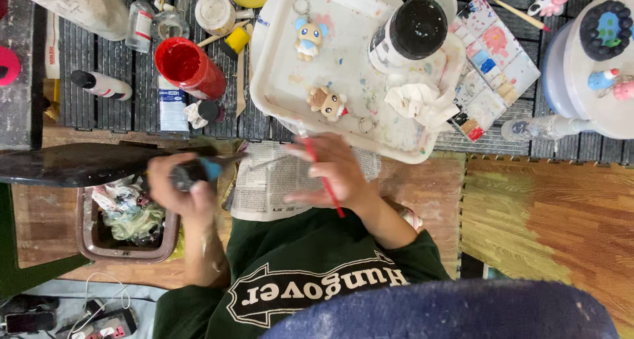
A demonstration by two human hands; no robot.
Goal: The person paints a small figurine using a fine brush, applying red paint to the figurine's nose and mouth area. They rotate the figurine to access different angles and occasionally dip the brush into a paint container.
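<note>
Hands [264, 177] raised, gripping brush [322, 177], figurine [195, 172]

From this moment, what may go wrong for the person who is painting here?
1. The left hand grips a small dark figure with a blue part above the brown bin; if it slips, it may fall among the scraps.
2. The right hand holds a red brush over the newspaper, close to the green shirt; paint may mark it.
3. The open red cup stands near the tray; a reach could tip it.
</note>
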